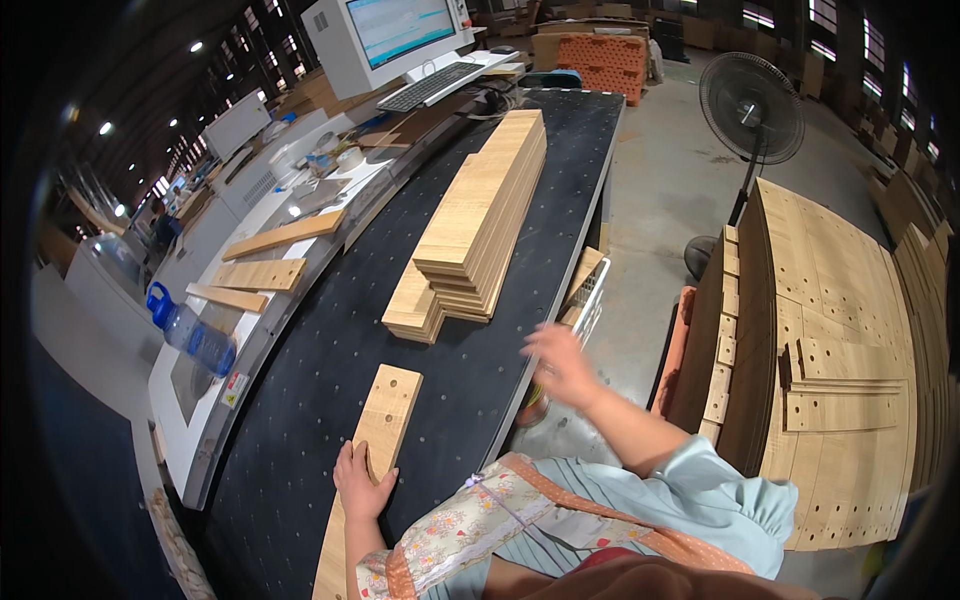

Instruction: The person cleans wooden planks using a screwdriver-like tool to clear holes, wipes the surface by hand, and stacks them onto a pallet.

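Observation:
A long pale wooden board (pixel 388 408) with drilled holes near its far end lies on the black perforated table (pixel 455 400). My left hand (pixel 364 488) spans this board, with the fingers over its left edge and the thumb at its right edge. Part of the board's near end is hidden by my left forearm. My right hand (pixel 563 366) is over the table's right edge, slightly blurred, its fingers apart and nothing visible in them. Beyond the board, a stepped stack of similar boards (pixel 480 205) rests on the table.
Along the left runs a white machine counter (pixel 190 440) bearing loose wood strips (pixel 285 235), a blue water bottle (pixel 195 335) and a monitor (pixel 400 35) with keyboard (pixel 430 87). To the right are a white wire basket (pixel 590 310), a standing fan (pixel 750 110) and stacked drilled panels (pixel 830 270).

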Demonstrator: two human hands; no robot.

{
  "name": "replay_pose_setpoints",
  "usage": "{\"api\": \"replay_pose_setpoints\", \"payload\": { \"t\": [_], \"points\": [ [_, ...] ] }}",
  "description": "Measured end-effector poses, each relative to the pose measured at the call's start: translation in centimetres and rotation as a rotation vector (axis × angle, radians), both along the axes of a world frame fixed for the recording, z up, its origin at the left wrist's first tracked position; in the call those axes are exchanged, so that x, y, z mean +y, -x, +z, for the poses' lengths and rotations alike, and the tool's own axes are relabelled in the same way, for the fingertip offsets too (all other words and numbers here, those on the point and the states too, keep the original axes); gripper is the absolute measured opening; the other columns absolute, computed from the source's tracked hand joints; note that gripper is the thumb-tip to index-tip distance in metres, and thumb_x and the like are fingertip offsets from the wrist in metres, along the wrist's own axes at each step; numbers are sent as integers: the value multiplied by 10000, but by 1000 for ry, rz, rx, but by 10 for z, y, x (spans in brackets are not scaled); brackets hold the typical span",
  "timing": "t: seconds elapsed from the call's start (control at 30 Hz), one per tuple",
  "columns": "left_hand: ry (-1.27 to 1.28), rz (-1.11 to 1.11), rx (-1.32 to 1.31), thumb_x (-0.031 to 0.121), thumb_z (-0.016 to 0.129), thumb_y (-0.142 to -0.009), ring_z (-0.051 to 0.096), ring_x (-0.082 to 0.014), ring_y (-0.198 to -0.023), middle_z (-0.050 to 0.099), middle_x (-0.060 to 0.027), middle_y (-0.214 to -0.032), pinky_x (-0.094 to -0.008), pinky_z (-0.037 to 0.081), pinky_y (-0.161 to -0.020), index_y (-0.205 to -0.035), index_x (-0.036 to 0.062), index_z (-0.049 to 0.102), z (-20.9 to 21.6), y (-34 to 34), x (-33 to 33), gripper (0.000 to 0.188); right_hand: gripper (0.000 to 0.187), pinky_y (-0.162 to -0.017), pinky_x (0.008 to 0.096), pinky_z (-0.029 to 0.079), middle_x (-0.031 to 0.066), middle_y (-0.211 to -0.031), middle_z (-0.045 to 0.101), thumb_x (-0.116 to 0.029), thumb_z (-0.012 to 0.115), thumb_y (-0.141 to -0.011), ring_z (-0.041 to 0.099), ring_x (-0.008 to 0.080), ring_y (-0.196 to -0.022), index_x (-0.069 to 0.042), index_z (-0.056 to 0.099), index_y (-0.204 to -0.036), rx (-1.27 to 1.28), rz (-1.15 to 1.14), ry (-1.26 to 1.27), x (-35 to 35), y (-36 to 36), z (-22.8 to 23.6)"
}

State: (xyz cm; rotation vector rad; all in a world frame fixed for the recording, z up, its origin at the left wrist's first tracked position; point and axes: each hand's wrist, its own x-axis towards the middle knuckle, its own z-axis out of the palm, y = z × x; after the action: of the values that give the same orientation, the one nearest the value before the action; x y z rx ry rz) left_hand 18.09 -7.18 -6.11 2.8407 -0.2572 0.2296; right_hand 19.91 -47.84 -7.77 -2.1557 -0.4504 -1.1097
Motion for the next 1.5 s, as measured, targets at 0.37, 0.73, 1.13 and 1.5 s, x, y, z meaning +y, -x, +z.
{"api": "replay_pose_setpoints", "payload": {
  "t": [0.37,0.73,1.13,1.5],
  "points": [
    [-124,440,176,424,761,-680,282,-344,-1343,346,-189,-1413,-624,170,-1069,-1375,79,359,10,75,24,873,428,-1049,568,272,96,-1243,526,-347,648,-794,406,273,-1264,-101,592,-1139,447,232,403,94,-8,-12],
    [-107,432,122,402,771,-668,329,-339,-1297,382,-159,-1364,-597,189,-1074,-1338,62,393,7,85,54,841,402,-1034,564,296,82,-1226,541,-345,656,-786,441,270,-1236,-115,601,-1112,396,222,403,94,-10,-13],
    [-101,433,88,399,778,-657,329,-340,-1296,384,-162,-1363,-601,206,-1065,-1335,79,394,4,89,57,843,396,-1048,564,280,72,-1244,526,-336,637,-788,428,265,-1249,-136,603,-1128,476,206,395,98,-9,-9],
    [-63,479,103,376,789,-643,333,-315,-1299,394,-151,-1361,-568,176,-1092,-1321,71,412,11,90,51,834,429,-1017,614,290,127,-1271,482,-294,620,-812,377,318,-1278,-114,553,-1196,556,201,479,117,-10,1]
  ]
}}
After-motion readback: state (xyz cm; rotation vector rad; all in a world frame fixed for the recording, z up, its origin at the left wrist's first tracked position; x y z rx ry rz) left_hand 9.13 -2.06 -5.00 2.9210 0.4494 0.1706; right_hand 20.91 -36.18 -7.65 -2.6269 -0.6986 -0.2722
